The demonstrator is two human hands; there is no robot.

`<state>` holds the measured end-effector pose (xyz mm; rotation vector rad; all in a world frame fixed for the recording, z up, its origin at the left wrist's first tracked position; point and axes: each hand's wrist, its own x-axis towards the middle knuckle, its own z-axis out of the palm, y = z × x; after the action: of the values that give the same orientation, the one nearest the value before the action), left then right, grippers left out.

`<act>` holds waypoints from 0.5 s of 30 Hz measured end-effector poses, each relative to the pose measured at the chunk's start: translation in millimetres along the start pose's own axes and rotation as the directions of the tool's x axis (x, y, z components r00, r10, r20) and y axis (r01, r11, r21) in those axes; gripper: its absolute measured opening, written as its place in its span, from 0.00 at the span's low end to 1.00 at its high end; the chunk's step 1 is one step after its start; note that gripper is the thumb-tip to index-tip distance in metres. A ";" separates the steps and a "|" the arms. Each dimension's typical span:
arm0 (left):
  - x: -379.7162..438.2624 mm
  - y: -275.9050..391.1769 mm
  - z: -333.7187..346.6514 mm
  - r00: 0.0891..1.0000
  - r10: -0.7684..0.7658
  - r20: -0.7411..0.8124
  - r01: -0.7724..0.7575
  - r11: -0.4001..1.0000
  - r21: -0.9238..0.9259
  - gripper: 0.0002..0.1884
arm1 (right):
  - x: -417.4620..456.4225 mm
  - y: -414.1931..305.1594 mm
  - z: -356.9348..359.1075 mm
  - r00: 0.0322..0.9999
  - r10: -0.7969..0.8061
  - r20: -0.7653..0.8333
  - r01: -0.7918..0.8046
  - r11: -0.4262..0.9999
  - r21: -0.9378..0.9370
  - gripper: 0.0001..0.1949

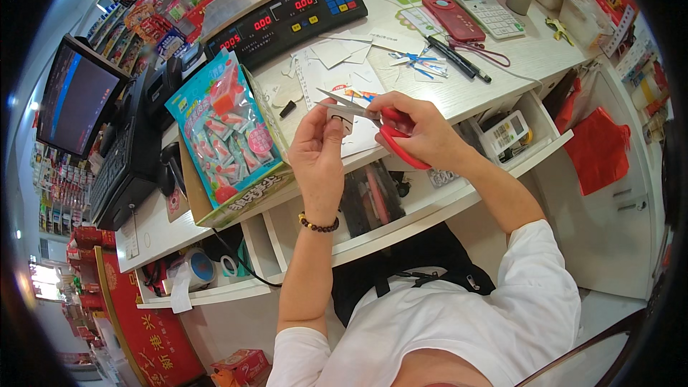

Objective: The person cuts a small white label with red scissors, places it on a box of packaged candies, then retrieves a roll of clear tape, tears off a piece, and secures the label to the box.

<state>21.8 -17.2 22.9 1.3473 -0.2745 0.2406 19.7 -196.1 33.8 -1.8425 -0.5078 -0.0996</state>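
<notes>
My left hand (322, 153) pinches a small white paper piece (342, 120) with dark marks between thumb and fingers. Around the red handles of a pair of scissors (399, 145), my right hand (424, 126) is closed. The scissor blades (344, 106) point left, slightly parted, and lie at the upper edge of the paper piece. Beneath both hands lies a white sheet (360, 142) with printed colour scraps on it. A black pen cap (288, 109) rests on the counter left of the sheet.
A carton (252, 201) with a blue candy bag (223, 129) stands at left, before a black scale (285, 21). Paper cuttings (419, 64), black pens (457, 59), a red phone (454, 19) and a calculator (488, 12) lie beyond. Open drawers (414, 217) jut out below my forearms.
</notes>
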 end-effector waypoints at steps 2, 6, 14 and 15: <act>-0.3 -1.4 -1.7 1.000 -0.007 -0.003 0.007 1.000 -0.005 0.16 | 0.5 -0.2 0.9 1.000 -0.009 -0.030 0.009 1.000 -0.001 0.17; 1.2 4.9 1.9 0.998 -0.069 -0.002 0.068 0.996 -0.057 0.16 | 3.7 8.7 0.8 0.988 -0.016 -0.155 0.024 0.999 0.048 0.19; 1.2 -0.4 0.7 0.998 -0.066 -0.026 0.061 0.987 -0.150 0.18 | 4.9 10.7 -4.2 0.961 -0.045 -0.274 0.089 0.984 0.153 0.29; 0.9 1.0 1.7 0.998 -0.060 -0.014 0.057 0.986 -0.155 0.18 | 4.6 8.2 -5.6 0.961 -0.061 -0.270 0.104 0.983 0.149 0.31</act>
<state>22.2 -18.7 24.5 1.1969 -0.2329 0.1784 28.0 -201.9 29.8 -1.6183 -0.3931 -0.3472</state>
